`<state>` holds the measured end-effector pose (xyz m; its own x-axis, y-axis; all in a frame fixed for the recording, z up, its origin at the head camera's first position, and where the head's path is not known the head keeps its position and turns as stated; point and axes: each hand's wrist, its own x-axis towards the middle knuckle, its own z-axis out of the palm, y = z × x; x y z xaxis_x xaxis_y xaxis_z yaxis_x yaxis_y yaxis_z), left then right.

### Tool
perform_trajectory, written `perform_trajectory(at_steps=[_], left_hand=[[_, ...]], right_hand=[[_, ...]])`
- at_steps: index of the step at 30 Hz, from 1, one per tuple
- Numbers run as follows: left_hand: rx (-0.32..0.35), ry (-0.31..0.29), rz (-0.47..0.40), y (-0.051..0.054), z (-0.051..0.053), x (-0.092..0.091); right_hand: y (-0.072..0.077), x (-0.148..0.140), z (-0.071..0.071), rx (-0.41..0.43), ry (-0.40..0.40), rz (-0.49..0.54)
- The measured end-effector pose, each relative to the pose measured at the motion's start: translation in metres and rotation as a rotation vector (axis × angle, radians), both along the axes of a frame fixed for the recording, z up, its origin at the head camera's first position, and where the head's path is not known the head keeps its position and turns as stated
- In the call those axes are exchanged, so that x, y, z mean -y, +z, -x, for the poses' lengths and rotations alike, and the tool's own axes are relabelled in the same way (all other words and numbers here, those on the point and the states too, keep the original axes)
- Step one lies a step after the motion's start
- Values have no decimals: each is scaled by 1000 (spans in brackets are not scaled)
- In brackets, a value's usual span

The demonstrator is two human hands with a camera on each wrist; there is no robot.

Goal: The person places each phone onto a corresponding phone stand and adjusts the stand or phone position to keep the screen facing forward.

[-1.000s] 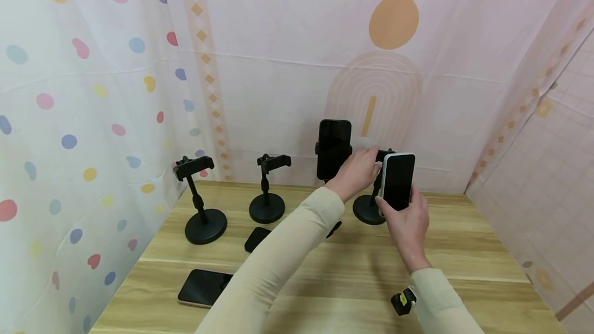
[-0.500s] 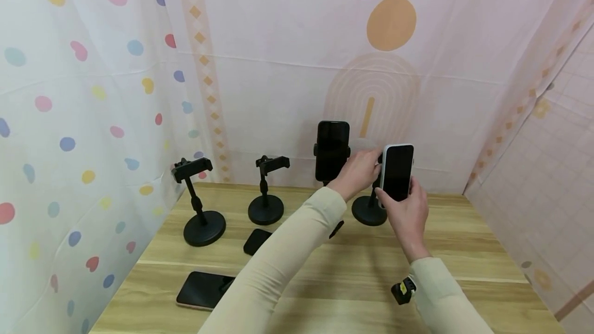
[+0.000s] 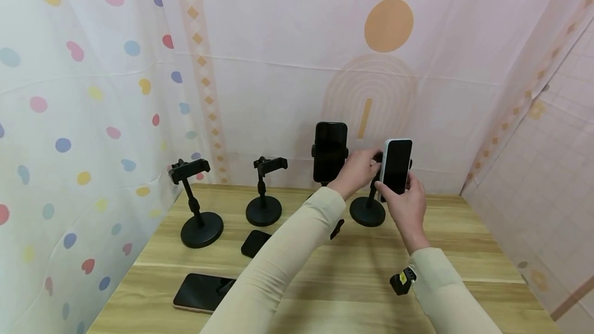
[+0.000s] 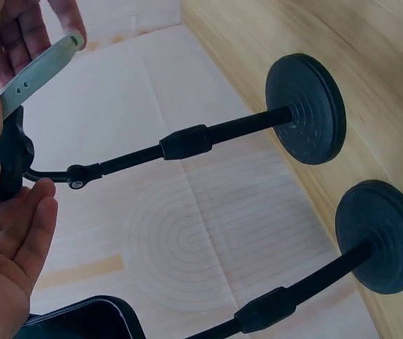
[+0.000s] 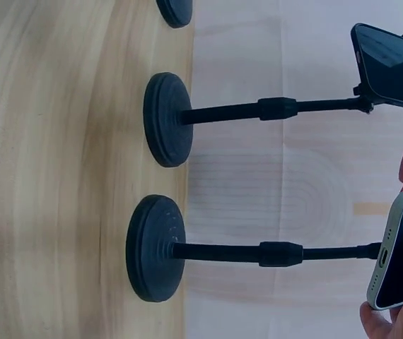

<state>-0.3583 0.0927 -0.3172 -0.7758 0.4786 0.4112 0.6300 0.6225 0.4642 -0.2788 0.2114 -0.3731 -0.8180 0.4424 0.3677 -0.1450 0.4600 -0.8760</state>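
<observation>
Stands [image 3: 201,229]: four. Phones [image 3: 330,151]: four; one mounted, two flat on table [image 3: 362,298], one pale-edged phone [image 3: 396,166] clamped in right hand [image 3: 409,210], against holder [image 4: 10,157] of rightmost stand [image 3: 367,212]. Left hand [image 3: 355,170] apparently pinches that holder, view partly blocked.

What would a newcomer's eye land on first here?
Likely the pale-edged phone, which the right hand holds up at the rightmost stand while the left hand grips that stand's clamp. Just left, a black phone sits upright on the next stand. A dotted curtain hangs at far left.
</observation>
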Motion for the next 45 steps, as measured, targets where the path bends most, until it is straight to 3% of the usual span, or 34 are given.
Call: perform_trajectory(at_steps=[3, 10, 21, 34, 38, 45], left_hand=[[37, -6, -37, -1, 2, -1], [49, -18, -69, 1, 2, -1], [64, -12, -69, 3, 0, -1], [94, -21, -82, 5, 2, 0], [69, -27, -58, 5, 3, 1], [-37, -56, 18, -1, 7, 4]], right_hand=[[1, 0, 3, 13, 1, 20], [-1, 0, 8, 7, -1, 22], [-8, -1, 11, -8, -24, 64], [-1, -2, 18, -12, -40, 32], [0, -2, 19, -9, -41, 21], [-1, -5, 19, -12, -33, 10]])
